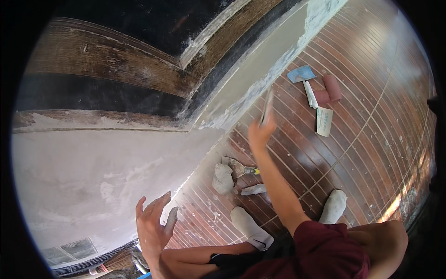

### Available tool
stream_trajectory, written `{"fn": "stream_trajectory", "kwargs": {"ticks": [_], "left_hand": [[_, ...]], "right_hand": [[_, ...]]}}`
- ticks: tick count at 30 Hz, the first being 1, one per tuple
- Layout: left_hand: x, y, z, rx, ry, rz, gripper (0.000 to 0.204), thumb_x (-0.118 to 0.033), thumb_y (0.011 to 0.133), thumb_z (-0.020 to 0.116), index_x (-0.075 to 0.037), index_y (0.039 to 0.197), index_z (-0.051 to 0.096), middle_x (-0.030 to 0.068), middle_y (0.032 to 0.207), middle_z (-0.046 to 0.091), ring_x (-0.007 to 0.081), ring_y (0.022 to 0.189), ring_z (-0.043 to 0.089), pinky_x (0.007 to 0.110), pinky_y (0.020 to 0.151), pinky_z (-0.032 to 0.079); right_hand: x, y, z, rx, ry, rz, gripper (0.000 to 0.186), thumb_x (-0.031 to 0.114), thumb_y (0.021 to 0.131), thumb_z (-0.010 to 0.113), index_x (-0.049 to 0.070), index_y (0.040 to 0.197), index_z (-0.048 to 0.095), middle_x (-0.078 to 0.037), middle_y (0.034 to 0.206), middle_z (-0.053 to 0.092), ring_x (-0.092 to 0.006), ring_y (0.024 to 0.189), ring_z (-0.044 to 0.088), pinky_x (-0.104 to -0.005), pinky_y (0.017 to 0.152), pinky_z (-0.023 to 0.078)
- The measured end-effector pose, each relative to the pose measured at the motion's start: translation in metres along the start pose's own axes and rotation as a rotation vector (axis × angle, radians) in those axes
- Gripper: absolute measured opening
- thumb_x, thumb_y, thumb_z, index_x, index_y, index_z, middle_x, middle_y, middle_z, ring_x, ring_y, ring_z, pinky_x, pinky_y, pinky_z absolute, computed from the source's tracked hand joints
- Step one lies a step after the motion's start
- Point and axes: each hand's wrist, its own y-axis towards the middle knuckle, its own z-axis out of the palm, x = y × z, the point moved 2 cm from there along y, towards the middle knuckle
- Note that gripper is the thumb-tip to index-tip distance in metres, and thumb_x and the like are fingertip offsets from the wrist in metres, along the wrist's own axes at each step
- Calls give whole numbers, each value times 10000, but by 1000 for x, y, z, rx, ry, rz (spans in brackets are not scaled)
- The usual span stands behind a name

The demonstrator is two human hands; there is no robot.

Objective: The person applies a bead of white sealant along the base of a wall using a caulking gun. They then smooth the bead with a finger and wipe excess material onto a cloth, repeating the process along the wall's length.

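My right hand (262, 130) is raised beside the low wall's base, closed on a thin flat tool (268, 104), blurred and pointing away from me. My left hand (154, 221) is open near the plastered wall (102, 172), fingers apart, with grey paste on some fingertips. Between my hands, on the tiled floor, lie a pale grey lump of compound (223, 178), a yellow-handled scraper (244, 169) and another pale piece (253, 189) partly behind my right arm.
Further right on the floor (371, 153) lie a blue pad (301, 73), reddish rolled material (331, 88) and a pale card (324, 123). My two socked feet rest below. Dark weathered wooden trim (111, 69) tops the wall. A straw broom (116, 262) shows at the lower left.
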Motion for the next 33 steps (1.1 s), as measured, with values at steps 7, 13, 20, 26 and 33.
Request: {"fn": "stream_trajectory", "kwargs": {"ticks": [7, 13, 20, 26, 33], "left_hand": [[7, -1, 1, -5, 5, 14, 365, -99, 788, 730, -66, 1142, 647, 133, 1016, 708, 293, 925, 673, 488, 1045, 359], [0, 5, 0, -24, 14, 27, 382, -94, 776, 737, -65, 1146, 647, 139, 1009, 706, 292, 926, 671, 492, 1049, 354], [-1, -2, -4, -54, -11, 40, 374, -92, 776, 738, -66, 1140, 651, 138, 1008, 706, 290, 935, 670, 493, 1049, 355], [6, -3, -2, -43, -24, 37, 376, -97, 776, 743, -67, 1140, 651, 128, 1016, 708, 286, 934, 671, 494, 1050, 355], [5, 8, 1, -71, -25, 92, 378, -98, 763, 746, -67, 1129, 656, 121, 1015, 708, 279, 945, 668, 493, 1058, 345]], "right_hand": [[15, 48, 78, 69, 35, -45, 692, -62, 761, 530, 36, 1435, 404, -241, 1475, 364, -414, 1368, 333, -412, 1114, 334], [49, -148, 63, 519, 212, -298, 684, -120, 710, 580, 8, 1373, 476, -222, 1467, 392, -407, 1394, 310, -522, 1151, 250], [20, -106, -9, 251, 65, 160, 675, -120, 714, 548, -24, 1376, 457, -249, 1426, 433, -401, 1307, 438, -402, 1066, 384], [19, -8, 73, -2, 170, 246, 659, -111, 764, 479, -68, 1413, 373, -310, 1386, 450, -398, 1305, 449, -377, 1086, 346], [67, -162, 85, 337, 205, 35, 709, -158, 725, 470, 6, 1414, 425, -272, 1457, 373, -352, 1396, 315, -381, 1114, 323]]}}
